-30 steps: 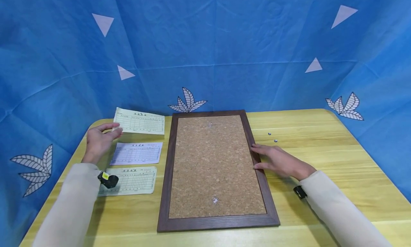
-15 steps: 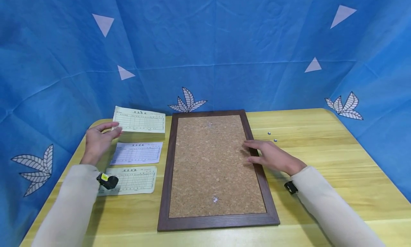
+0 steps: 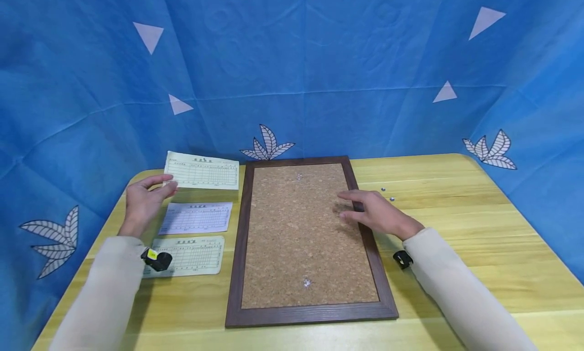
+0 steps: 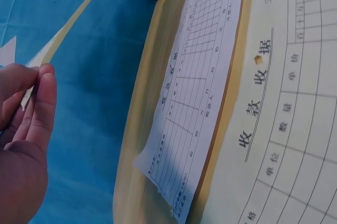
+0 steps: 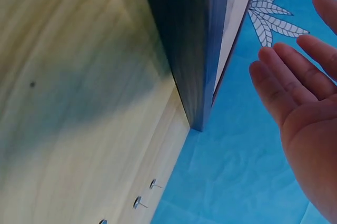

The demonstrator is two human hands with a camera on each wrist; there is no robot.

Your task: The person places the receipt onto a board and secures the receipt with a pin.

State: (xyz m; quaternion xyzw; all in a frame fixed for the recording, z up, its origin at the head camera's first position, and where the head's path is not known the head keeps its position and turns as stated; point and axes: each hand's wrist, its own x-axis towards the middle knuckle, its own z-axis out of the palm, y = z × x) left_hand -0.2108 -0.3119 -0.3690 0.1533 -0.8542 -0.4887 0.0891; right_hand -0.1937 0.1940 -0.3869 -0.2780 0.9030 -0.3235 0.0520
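Note:
My left hand (image 3: 145,201) pinches the left edge of a pale green receipt slip (image 3: 207,172) between thumb and fingers. In the left wrist view this raised slip (image 4: 79,17) appears nearly edge-on, off the table. Nearer to me lie a lilac receipt slip (image 3: 197,218) and another pale green slip (image 3: 193,255), the latter partly hidden by my left wrist. A cork board (image 3: 310,234) in a dark wooden frame lies flat in the middle. My right hand (image 3: 378,213) hovers over its right side, fingers extended and holding nothing, as the right wrist view also shows.
Right of the board, thumbtacks (image 3: 392,199) lie on the wooden table (image 3: 479,229), points up in the right wrist view. Two whitish marks show on the cork. A blue patterned cloth (image 3: 365,62) hangs behind the table and along its sides.
My right hand has left the board's right frame and moved left and slightly away from me, over the cork. The pinched slip has shifted slightly right with my left hand.

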